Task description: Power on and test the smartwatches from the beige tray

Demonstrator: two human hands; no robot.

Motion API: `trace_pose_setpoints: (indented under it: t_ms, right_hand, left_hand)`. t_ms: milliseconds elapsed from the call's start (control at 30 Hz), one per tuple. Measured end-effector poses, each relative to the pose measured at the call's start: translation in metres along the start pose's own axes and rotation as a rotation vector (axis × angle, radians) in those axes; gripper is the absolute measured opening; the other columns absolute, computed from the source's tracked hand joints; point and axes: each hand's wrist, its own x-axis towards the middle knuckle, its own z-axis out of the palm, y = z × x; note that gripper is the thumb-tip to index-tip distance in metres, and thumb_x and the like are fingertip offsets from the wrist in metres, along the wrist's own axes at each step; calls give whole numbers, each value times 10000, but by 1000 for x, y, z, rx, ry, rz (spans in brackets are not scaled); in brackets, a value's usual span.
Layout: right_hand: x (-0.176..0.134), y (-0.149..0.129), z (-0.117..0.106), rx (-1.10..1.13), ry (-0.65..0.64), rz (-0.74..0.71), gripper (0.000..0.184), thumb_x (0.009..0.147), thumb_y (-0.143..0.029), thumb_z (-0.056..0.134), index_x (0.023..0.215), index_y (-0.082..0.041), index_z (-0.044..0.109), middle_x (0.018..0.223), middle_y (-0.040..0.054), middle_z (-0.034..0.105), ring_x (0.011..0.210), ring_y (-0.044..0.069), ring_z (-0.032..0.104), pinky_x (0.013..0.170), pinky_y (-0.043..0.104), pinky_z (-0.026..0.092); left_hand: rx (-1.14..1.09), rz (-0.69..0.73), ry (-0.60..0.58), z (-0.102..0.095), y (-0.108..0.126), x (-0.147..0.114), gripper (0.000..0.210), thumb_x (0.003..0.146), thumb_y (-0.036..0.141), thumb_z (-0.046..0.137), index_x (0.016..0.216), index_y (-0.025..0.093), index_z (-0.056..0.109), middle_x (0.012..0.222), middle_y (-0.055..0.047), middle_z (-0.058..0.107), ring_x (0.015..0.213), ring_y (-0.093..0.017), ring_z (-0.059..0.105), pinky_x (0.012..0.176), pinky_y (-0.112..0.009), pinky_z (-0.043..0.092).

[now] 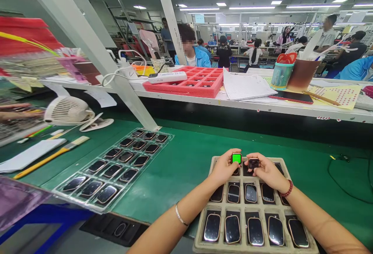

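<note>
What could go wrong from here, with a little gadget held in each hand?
The left hand pinches the green-lit device above the beige tray; if it slipped, it might hit the devices in the compartments.

The right hand holds a dark-screened device close by, so the two could knock together.

The clear tray reaches the near edge of the green bench, so a bump might shift it off.

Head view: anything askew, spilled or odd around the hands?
No spill shows. Only the lit watch in the left hand stands out: it glows green, while the second watch in the right hand and the watches in the beige tray are dark.
</note>
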Motion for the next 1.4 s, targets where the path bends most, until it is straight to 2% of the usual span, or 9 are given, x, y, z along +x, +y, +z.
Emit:
trace_pose_setpoints:
  t_ms: [200,367,533,700,833,933,1067,1233,1400]
  right_hand:
    - [1,1,-1,-10,32,2,325,806,-168,470,1127,-209,503,1007,71,626,768,161,622,631,292,494]
    - [1,3,-1,17,20,-2,412,777,-135,513,1175,-234,474,1040,62,607,789,152,609,640,280,498]
    - [3,0,-2,244,44,29,589,713,-138,628,1238,-281,402,1091,47,570,698,105,573,569,229,503]
    - [3,-5,-8,453,62,144,537,690,-169,695,1180,-238,486,1037,46,602,643,89,599,577,208,521]
    - [4,-2,-18,578,-7,244,362,848,-406,513,1121,-170,548,999,98,648,650,113,642,561,203,525]
    - [7,3,-24,639,-64,318,517,900,-520,293,1084,-127,573,948,132,673,623,137,650,520,225,519]
    - [9,4,-27,657,-70,349,558,904,-525,245,1077,-110,575,927,138,680,613,142,651,516,232,520]
    - [5,0,-20,580,-6,244,341,828,-374,548,1102,-171,526,1007,106,659,681,124,651,568,212,527]
    - [4,-2,-8,364,76,68,487,701,-195,684,1131,-227,458,1017,66,631,693,124,633,605,250,530]
  left_hand:
    - [17,24,-48,-1,1,-1,317,717,117,532,1033,149,538,814,-29,615,658,-111,568,647,-244,461]
    - [29,27,-77,1,3,-2,440,683,72,546,1111,163,506,912,-50,615,793,-138,578,680,-237,448]
    - [-168,-32,-113,1,6,-3,599,653,94,630,1198,201,404,965,-49,607,805,-131,602,654,-214,438]
    - [-303,-124,-142,-2,10,-3,594,654,215,702,1173,170,415,913,-61,623,610,-115,619,478,-181,380]
    - [-496,-284,-179,-8,9,3,432,783,446,559,1069,125,509,906,-120,661,641,-151,649,485,-192,397]
    - [-642,-415,-235,-12,6,8,501,843,539,388,988,94,565,856,-138,679,613,-152,647,456,-186,380]
    - [-708,-465,-250,-16,6,10,543,844,565,353,955,83,578,808,-139,685,567,-142,628,443,-190,368]
    - [-555,-321,-210,-10,7,5,448,698,338,683,1057,125,523,857,-88,662,566,-105,602,476,-178,375]
    - [-276,-129,-170,-1,3,-2,577,627,88,672,1143,193,438,993,-78,631,730,-133,618,543,-188,413]
